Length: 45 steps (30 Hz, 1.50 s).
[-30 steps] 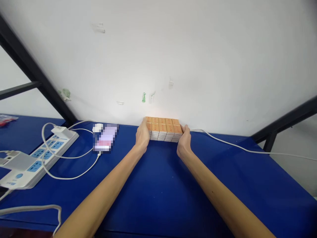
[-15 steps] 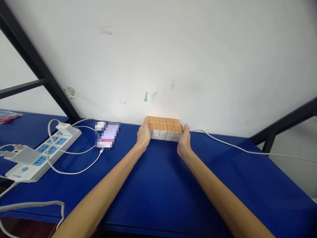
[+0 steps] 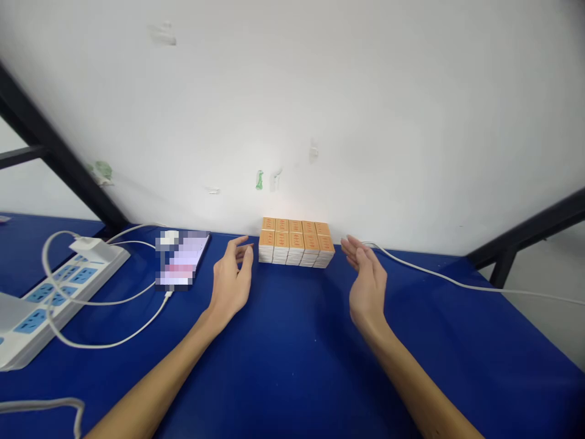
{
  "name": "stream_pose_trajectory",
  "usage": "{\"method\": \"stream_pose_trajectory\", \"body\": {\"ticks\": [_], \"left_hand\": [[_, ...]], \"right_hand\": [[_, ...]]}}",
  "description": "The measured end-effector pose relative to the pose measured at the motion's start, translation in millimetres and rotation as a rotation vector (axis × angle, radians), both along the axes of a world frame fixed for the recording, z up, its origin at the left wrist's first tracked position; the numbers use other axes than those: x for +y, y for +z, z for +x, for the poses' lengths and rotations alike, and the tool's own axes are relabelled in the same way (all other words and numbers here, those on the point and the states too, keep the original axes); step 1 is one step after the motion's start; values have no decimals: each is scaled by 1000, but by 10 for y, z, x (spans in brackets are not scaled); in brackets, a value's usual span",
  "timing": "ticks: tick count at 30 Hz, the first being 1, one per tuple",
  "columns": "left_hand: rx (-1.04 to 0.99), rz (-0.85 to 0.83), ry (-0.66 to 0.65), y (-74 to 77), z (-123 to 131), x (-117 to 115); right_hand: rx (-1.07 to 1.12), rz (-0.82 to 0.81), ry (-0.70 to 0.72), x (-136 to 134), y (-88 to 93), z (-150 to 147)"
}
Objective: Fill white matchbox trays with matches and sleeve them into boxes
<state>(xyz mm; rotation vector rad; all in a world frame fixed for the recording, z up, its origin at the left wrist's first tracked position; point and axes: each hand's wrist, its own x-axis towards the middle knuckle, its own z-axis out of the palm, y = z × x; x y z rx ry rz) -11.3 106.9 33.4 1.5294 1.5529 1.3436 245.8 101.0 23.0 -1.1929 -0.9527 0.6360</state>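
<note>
A block of small orange-topped boxes with white sides [image 3: 296,242] stands on the blue table [image 3: 283,341], close to the wall. The boxes are stacked in layers and set in two rows. Just left of the block is my left hand [image 3: 231,277], its thumb and fingers apart and nothing in it. My right hand [image 3: 367,280] is on the other side, a small gap from the block, with fingers stretched out and holding nothing.
A white power strip [image 3: 107,265] with plugs and looping white cables lies at the left. Beside it a blurred phone [image 3: 185,259] is on a cable. Another white cable [image 3: 425,268] runs along the right. Black metal bars [image 3: 68,158] slant at both sides.
Both hands have let go of the block's sides and moved apart, the left one leftward and the right one rightward. The view has shifted slightly, and the block still stands by the wall.
</note>
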Motion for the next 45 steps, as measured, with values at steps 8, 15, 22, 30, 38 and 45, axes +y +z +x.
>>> {"method": "stream_pose_trajectory", "body": {"ticks": [8, 15, 22, 30, 38, 45], "left_hand": [[128, -15, -71, -57, 0, -38], [227, 73, 6, -184, -12, -24], [546, 206, 9, -292, -86, 60], [930, 401, -181, -20, -26, 189], [1120, 472, -301, 138, -16, 354], [1162, 515, -294, 140, -45, 389]], "right_hand": [[-345, 104, -117, -165, 20, -15], [-651, 260, -120, -306, 40, -79], [-844, 407, -45, -385, 42, -112], [-823, 453, -33, -406, 80, -102], [-831, 508, 2, -390, 85, -102], [-833, 549, 1, -418, 114, -100]]}}
